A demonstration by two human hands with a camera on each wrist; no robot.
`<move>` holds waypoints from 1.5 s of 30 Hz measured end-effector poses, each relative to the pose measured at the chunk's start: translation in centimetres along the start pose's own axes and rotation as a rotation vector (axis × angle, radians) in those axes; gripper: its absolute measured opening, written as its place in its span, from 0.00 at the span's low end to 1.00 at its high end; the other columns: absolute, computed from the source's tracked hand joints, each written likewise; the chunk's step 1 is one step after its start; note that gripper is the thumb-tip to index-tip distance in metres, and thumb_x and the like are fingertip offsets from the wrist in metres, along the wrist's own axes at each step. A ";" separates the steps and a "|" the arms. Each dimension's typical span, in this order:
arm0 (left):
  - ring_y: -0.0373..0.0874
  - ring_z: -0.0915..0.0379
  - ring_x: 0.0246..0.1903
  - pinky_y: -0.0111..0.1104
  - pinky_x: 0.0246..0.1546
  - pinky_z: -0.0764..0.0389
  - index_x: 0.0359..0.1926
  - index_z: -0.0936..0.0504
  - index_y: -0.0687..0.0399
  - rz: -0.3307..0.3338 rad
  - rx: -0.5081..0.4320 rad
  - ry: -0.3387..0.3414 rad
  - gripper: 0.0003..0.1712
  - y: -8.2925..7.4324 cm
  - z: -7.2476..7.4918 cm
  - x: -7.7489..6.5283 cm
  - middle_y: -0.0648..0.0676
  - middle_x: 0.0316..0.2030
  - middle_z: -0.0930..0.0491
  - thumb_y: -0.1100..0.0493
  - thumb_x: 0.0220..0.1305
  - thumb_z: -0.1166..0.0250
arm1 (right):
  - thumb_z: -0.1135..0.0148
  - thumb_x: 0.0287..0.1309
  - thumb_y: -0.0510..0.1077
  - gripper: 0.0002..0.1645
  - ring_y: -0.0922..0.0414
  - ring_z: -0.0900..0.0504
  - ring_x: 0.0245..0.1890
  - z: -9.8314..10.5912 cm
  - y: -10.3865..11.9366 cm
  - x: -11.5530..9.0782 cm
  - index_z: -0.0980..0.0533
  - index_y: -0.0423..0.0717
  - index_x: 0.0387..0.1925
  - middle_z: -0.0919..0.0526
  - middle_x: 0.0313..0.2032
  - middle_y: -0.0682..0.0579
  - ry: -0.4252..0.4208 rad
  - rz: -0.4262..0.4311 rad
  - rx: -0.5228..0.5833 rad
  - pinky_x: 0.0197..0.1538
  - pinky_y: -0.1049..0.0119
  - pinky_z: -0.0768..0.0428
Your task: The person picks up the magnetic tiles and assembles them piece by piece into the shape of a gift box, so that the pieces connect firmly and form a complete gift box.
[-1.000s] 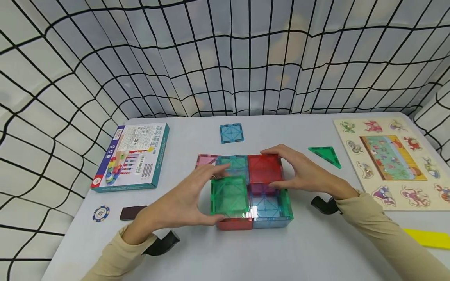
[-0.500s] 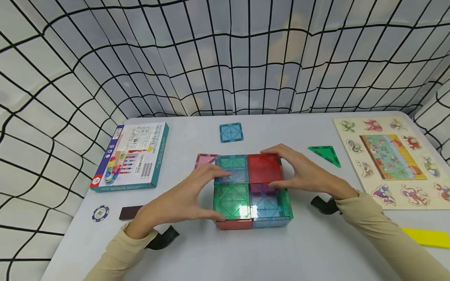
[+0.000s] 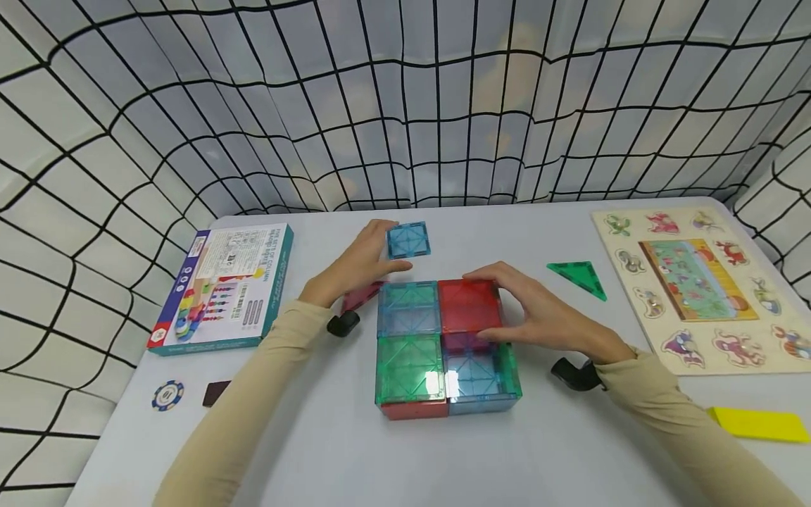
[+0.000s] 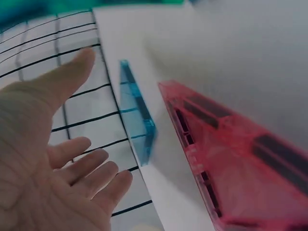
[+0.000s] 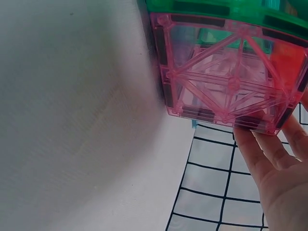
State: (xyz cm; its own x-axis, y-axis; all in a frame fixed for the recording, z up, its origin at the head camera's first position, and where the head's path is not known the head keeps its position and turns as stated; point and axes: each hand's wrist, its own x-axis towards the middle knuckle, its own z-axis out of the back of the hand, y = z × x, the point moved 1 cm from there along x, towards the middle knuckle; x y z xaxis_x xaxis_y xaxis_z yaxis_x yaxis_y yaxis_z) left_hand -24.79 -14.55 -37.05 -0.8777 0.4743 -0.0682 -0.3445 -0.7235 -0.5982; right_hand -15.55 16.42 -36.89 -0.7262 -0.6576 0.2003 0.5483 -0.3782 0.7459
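Observation:
A low box of translucent magnetic tiles [image 3: 409,370] stands mid-table, its top showing light blue, red, green and blue squares. My right hand [image 3: 538,310] holds its far right part, the thumb and fingers around the red section; the right wrist view shows fingertips at a pink side tile [image 5: 231,82]. My left hand [image 3: 355,267] is at the left edge of a loose blue square tile [image 3: 408,241] behind the box. In the left wrist view its fingers are spread apart from that tile. A pink triangular tile [image 4: 250,168] lies near the left wrist.
A green triangular tile [image 3: 579,278] lies right of the box. Farther right are a wooden puzzle board [image 3: 700,282] and a yellow piece [image 3: 760,425]. At left are a boxed toy [image 3: 222,289], a poker chip [image 3: 167,396] and a dark block [image 3: 215,392]. Black netting [image 3: 405,120] rises behind the table.
My left hand has left the green top tile, now lying flat on the box, and moved away to the blue square tile at the back. The right hand keeps its place on the box.

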 end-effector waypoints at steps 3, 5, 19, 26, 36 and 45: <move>0.59 0.54 0.80 0.50 0.78 0.45 0.81 0.51 0.67 0.008 0.095 0.089 0.54 0.1 -0.4 1.7 0.66 0.80 0.50 0.47 0.71 0.30 | 0.18 0.55 0.45 0.47 0.54 0.29 0.68 -0.1 0.0 -0.1 0.32 0.50 0.73 0.27 0.67 0.54 0.000 0.001 0.026 0.66 0.48 0.22; 0.58 0.55 0.80 0.49 0.79 0.46 0.81 0.51 0.67 0.016 0.135 0.126 0.52 0.3 -0.5 2.3 0.66 0.80 0.51 0.48 0.73 0.32 | 0.19 0.56 0.45 0.47 0.54 0.30 0.68 -0.2 0.0 -0.2 0.32 0.51 0.73 0.28 0.68 0.54 0.000 -0.001 0.043 0.67 0.47 0.23; 0.60 0.48 0.78 0.51 0.77 0.42 0.80 0.46 0.67 0.048 0.224 0.111 0.52 2.3 0.2 3.0 0.67 0.78 0.43 0.43 0.72 0.32 | 0.23 0.61 0.44 0.49 0.50 0.33 0.72 -0.3 -0.9 -1.0 0.39 0.45 0.77 0.31 0.70 0.50 0.015 -0.063 0.142 0.73 0.42 0.31; 0.59 0.34 0.60 0.50 0.66 0.29 0.75 0.37 0.72 -0.006 0.284 -0.006 0.53 1.8 1.9 0.5 0.67 0.63 0.34 0.43 0.63 0.26 | 0.24 0.61 0.44 0.57 0.39 0.41 0.77 -0.2 -1.8 -2.0 0.47 0.44 0.82 0.41 0.78 0.44 0.058 -0.152 0.258 0.72 0.35 0.34; 0.49 0.34 0.54 0.41 0.49 0.19 0.65 0.23 0.64 -0.412 0.125 -0.163 0.46 -9.5 1.5 -7.3 0.57 0.54 0.28 0.43 0.52 0.19 | 0.40 0.75 0.45 0.42 0.35 0.42 0.76 0.2 -2.5 -3.0 0.47 0.48 0.82 0.40 0.77 0.42 0.043 -0.225 0.321 0.70 0.30 0.34; 0.43 0.35 0.47 0.31 0.48 0.25 0.62 0.20 0.64 -0.575 0.362 -0.009 0.46 -14.1 -3.6 -10.5 0.52 0.46 0.29 0.35 0.53 0.22 | 0.42 0.77 0.45 0.41 0.33 0.42 0.76 -0.4 -2.1 -2.5 0.48 0.48 0.82 0.43 0.79 0.41 0.046 -0.232 0.322 0.70 0.31 0.33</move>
State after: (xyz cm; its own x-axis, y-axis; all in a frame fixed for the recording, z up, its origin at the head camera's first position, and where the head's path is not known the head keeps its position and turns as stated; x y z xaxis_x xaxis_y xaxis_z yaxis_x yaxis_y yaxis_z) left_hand -9.45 -7.50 -30.76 -0.5240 0.8306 0.1884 -0.8456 -0.4808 -0.2319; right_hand -14.72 18.62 -39.26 -0.7918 -0.6104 -0.0202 0.2084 -0.3012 0.9305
